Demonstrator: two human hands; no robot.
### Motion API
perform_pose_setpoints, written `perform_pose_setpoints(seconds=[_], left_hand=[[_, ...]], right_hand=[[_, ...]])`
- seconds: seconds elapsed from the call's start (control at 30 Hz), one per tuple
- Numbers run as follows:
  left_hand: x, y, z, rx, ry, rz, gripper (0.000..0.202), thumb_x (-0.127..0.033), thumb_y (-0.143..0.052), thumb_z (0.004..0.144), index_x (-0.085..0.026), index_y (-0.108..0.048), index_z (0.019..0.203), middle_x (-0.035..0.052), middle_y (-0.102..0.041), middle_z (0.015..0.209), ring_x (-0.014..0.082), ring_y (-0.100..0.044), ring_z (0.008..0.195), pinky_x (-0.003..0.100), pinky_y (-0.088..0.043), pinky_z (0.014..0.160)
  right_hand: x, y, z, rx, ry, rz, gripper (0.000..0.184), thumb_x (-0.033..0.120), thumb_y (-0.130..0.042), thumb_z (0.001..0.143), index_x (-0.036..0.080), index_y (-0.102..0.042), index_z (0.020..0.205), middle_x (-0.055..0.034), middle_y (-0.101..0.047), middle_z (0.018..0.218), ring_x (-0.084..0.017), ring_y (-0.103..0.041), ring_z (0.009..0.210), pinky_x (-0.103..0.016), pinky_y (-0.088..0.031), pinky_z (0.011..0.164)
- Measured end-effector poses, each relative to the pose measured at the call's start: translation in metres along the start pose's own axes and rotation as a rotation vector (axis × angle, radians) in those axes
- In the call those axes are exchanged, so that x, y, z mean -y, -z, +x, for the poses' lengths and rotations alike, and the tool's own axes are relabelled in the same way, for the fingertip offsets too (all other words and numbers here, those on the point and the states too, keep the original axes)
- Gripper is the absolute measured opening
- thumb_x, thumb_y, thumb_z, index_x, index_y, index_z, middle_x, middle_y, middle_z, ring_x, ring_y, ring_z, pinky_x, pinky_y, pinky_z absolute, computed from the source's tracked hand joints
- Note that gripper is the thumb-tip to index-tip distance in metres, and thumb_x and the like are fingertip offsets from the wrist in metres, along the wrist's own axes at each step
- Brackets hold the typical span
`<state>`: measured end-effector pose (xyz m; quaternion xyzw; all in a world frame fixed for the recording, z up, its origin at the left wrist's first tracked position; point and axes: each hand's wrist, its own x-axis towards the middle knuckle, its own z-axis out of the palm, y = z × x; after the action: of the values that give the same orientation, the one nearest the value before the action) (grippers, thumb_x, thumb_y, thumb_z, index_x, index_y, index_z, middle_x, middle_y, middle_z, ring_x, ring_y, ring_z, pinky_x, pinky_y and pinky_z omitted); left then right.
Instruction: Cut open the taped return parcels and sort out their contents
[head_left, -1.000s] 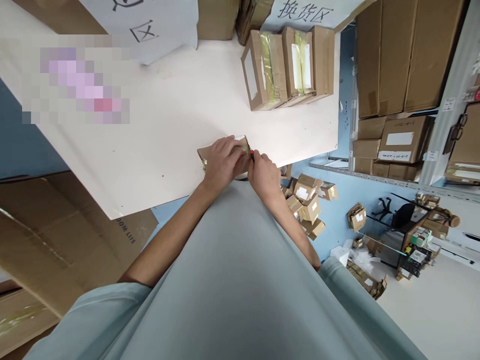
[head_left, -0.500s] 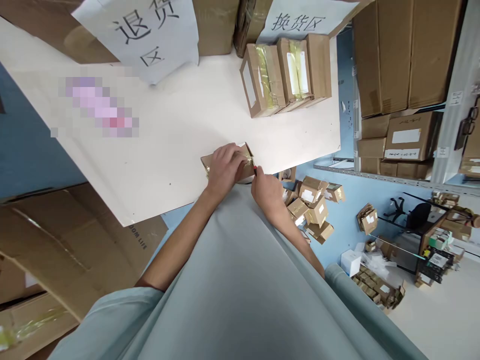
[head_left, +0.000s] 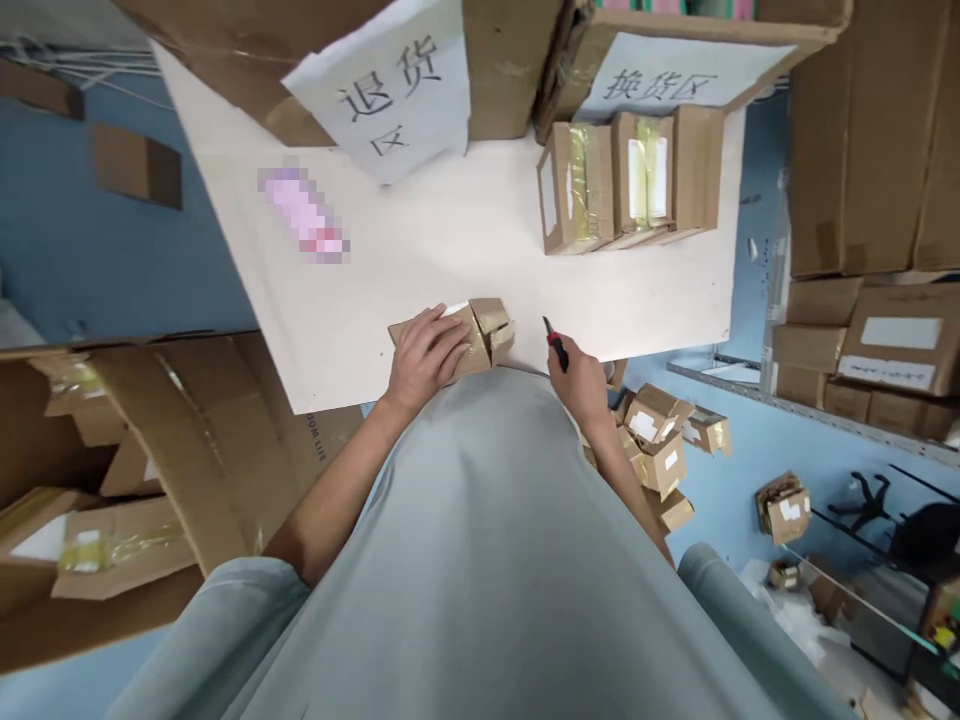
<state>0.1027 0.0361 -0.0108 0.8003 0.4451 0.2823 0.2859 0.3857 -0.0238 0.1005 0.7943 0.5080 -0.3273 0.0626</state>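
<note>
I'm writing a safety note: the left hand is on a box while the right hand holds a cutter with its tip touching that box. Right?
One thing is wrong: the cutter tip isn't touching the box. The head view shows a gap between them. The left hand is on the box and the right hand holds the cutter.

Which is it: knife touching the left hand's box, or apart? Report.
Apart: the head view shows white tabletop between the knife and the box.
</note>
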Motion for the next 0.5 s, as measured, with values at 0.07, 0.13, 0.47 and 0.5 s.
perform_pose_setpoints(seconds=[0.07, 0.13, 0.47, 0.5], left_hand=[[0.006, 0.013, -0.017, -0.001, 0.015, 0.047, 0.030, -0.044, -0.062, 0.117, -0.030, -0.079, 0.138, 0.0120, -0.080, 0.141, 0.0344, -0.068, 0.151, 0.063, -0.054, 0.128], [0.006, 0.022, -0.033, -0.009, 0.049, 0.083, 0.031, -0.040, -0.060, 0.118, -0.031, -0.078, 0.142, 0.0129, -0.080, 0.145, 0.0336, -0.068, 0.152, 0.062, -0.056, 0.125], [-0.019, 0.038, -0.090, -0.238, 0.419, 0.214, 0.045, -0.039, -0.047, 0.119, -0.027, -0.073, 0.153, 0.0199, -0.075, 0.148, 0.0332, -0.071, 0.132, 0.059, -0.058, 0.117], [-0.019, 0.040, -0.094, -0.266, 0.464, 0.219, 0.046, -0.039, -0.047, 0.118, -0.025, -0.075, 0.151, 0.0201, -0.075, 0.143, 0.0325, -0.072, 0.128, 0.056, -0.059, 0.113]], right_hand=[[-0.016, -0.013, 0.035, 0.002, -0.013, -0.018, 0.048, 0.035, -0.043, 0.119, 0.022, -0.064, 0.160, -0.0172, -0.086, 0.126, -0.037, -0.080, 0.115, -0.041, -0.059, 0.098], [-0.028, -0.029, 0.073, 0.016, -0.038, -0.057, 0.052, 0.033, -0.044, 0.118, 0.017, -0.058, 0.165, -0.0220, -0.082, 0.135, -0.039, -0.078, 0.121, -0.045, -0.059, 0.102], [-0.044, -0.068, 0.150, 0.011, 0.059, -0.114, 0.065, 0.025, -0.051, 0.109, 0.008, -0.048, 0.172, -0.0297, -0.061, 0.160, -0.040, -0.066, 0.145, -0.052, -0.055, 0.120], [-0.040, -0.071, 0.149, -0.001, 0.111, -0.056, 0.061, 0.025, -0.052, 0.108, 0.008, -0.055, 0.167, -0.0288, -0.063, 0.160, -0.038, -0.066, 0.146, -0.051, -0.053, 0.122]])
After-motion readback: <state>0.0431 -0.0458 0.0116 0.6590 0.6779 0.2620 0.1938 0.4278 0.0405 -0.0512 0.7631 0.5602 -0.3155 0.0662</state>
